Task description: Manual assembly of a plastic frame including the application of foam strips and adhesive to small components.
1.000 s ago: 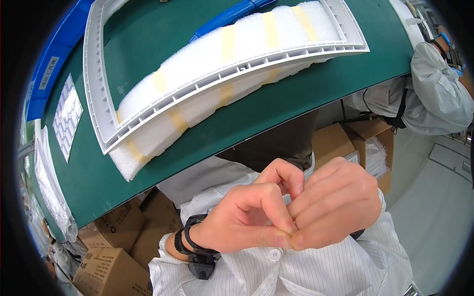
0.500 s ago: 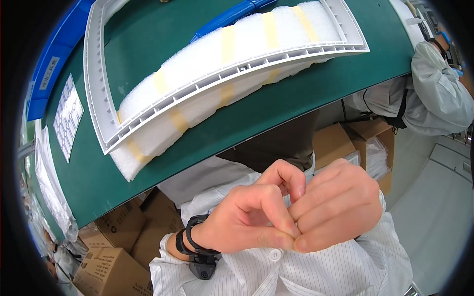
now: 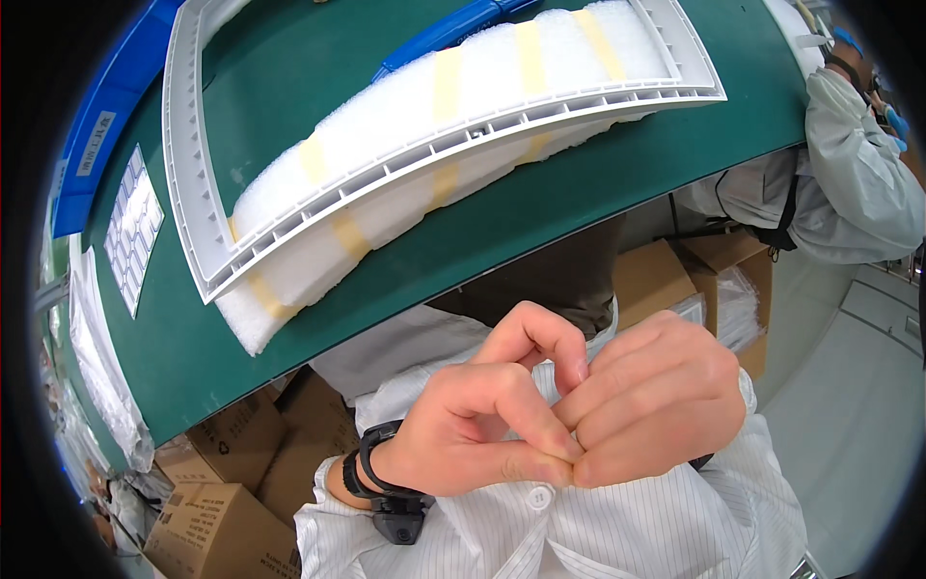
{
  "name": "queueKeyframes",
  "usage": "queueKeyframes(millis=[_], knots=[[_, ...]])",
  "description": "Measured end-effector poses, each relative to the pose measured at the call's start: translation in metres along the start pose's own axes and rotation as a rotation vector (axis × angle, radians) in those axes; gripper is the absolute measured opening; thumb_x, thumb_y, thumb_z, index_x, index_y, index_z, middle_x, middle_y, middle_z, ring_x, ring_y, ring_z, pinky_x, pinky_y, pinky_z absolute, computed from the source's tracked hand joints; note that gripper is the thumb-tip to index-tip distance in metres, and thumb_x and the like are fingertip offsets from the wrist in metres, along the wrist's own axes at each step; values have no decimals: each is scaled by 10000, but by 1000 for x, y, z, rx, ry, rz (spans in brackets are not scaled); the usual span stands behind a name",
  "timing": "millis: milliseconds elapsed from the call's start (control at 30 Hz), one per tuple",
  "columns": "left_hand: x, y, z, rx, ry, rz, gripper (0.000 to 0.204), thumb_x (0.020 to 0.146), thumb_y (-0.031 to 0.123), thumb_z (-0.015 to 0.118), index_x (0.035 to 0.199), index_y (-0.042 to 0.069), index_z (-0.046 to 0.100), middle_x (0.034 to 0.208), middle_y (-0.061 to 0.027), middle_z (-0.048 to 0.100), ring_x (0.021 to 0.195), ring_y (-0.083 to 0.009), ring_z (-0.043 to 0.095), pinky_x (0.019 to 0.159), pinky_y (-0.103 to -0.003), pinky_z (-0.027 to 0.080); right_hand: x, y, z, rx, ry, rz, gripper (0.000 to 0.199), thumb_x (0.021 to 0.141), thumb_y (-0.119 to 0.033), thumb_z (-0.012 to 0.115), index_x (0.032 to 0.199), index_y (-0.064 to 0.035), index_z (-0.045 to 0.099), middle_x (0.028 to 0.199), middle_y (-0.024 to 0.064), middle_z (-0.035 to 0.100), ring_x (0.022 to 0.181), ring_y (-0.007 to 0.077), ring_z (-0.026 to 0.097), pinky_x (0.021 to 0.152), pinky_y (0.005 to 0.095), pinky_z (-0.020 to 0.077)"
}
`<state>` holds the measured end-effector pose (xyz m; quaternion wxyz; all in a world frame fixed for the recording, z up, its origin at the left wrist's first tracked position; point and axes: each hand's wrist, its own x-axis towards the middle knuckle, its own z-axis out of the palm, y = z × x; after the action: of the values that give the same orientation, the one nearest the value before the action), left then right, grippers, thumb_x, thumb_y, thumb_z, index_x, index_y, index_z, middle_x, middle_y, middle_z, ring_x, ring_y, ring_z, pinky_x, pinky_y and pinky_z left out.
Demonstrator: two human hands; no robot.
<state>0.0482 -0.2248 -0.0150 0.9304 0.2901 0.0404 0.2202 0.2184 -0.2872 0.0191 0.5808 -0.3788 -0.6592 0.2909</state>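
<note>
My left hand (image 3: 487,420) and my right hand (image 3: 666,400) meet in front of my striped white smock. The left thumb and index finger are pinched together against the fingertips of the right. The right hand is curled closed, with its back showing. Whatever lies between the fingers is hidden or too small to name. Beyond the hands, a white plastic frame (image 3: 181,183) rests on a long white foam pad (image 3: 386,116) with yellow tape bands. To its left lies a sheet of outlined stickers (image 3: 133,236).
The green tabletop (image 3: 617,179) carries a blue bin (image 3: 106,106) at far left and a blue tool-like object (image 3: 439,41) behind the foam. Cardboard boxes (image 3: 217,531) stand below left, and an open carton (image 3: 738,289) at right. A co-worker's sleeve (image 3: 854,174) is at far right.
My left hand has shifted very slightly, its bent fingers lifting a little away from the right hand. The right hand stays nearly in place. The co-worker's arm has moved upward.
</note>
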Motion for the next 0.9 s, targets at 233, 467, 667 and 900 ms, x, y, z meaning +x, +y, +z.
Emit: queueKeyframes(millis=[233, 467, 667, 900], knots=[[0, 1, -2, 57, -15, 23, 165, 773, 111, 810, 908, 100, 717, 1122, -123, 492, 1071, -241, 459, 999, -397, 335, 1, -3, 0, 24, -13, 56, 145, 639, 63, 680, 762, -13, 666, 722, 78, 626, 576, 171, 617, 484, 239, 484], [-1, 0, -2, 77, -10, 32, 158, 781, 111, 804, 912, 100, 715, 1120, -123, 491, 1071, -244, 459, 995, -404, 341, 1, 2, 1, 29, -22, -48, 112, 661, 17, 675, 771, -5, 666, 728, 86, 624, 588, 170, 623, 485, 238, 485], [-1, -4, -2, -22, 4, 9, 175, 777, 91, 805, 920, 100, 704, 1115, -119, 490, 1070, -244, 458, 1004, -394, 331, -2, 3, 2, -103, -54, -108, 64, 702, -9, 653, 767, -5, 652, 712, 71, 612, 582, 167, 613, 469, 231, 457], [1, 3, -3, 53, -36, -33, 141, 787, 72, 793, 882, 82, 688, 1161, -127, 471, 1109, -230, 440, 1038, -392, 300, 7, -7, -10, -18, -152, 95, 162, 627, -6, 691, 783, -51, 680, 658, 13, 585, 521, 143, 558, 454, 235, 429]])
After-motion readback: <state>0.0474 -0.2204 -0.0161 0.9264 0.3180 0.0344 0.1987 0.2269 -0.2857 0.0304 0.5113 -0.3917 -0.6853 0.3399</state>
